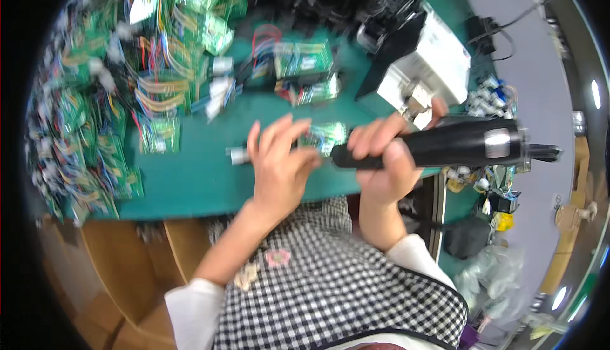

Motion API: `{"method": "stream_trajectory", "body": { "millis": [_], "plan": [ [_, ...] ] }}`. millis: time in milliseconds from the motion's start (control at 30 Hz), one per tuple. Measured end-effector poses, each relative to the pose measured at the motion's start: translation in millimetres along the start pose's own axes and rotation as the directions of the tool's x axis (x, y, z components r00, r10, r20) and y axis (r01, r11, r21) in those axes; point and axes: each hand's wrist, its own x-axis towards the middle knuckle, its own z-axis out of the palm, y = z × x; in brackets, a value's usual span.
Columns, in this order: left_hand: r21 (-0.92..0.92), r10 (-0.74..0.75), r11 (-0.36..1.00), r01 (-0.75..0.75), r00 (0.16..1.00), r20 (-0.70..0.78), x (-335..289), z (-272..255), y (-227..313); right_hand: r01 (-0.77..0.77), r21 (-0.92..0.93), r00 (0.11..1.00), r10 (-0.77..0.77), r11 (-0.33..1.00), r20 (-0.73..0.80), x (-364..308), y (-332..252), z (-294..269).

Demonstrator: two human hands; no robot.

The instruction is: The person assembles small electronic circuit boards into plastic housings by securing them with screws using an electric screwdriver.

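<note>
Now the left hand (278,171) blurs, partly hiding the circuit board (330,135) over the tabletop (190,185); whether that grip pinches, can't tell! Right hand (386,159) wraps the black tool (467,143), right of the board, lying crosswise, narrow end leftward.

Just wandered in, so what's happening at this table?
A person's right hand grips a thick black tool, its narrow end beside a small green circuit board. The left hand is at the board's other side; blur hides whether it grips it. More wired boards lie heaped toward the left.
</note>
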Motion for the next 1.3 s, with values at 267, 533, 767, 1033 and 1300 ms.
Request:
{"method": "stream_trajectory", "body": {
  "millis": [267, 533, 767, 1033, 1300],
  "plan": [
    [0.092, 0.103, 0.990, -0.103, 0.995, 0.003, -12, -9, 6, -0.176, 0.125, 0.973, 0.192, 0.976, -0.128, -14, 3, 2],
    [0.019, 0.130, 0.991, -0.133, 0.983, 0.127, -8, -7, 8, -0.098, 0.189, 0.984, 0.123, 0.977, -0.126, -17, -2, -6],
    [0.010, 0.120, 0.992, -0.125, 0.970, 0.214, -1, -15, 15, -0.091, 0.209, 0.977, 0.128, 0.974, -0.170, -18, -9, -7],
    [0.156, -0.002, 0.986, -0.054, 0.940, 0.340, 6, -3, -15, -0.020, 0.158, 0.973, 0.056, 0.987, -0.222, -8, -11, -14],
    [0.084, 0.017, 0.996, -0.037, 0.972, 0.234, -3, 1, -18, -0.073, 0.112, 0.981, 0.092, 0.991, -0.174, -21, -7, -5]
  ]
}}
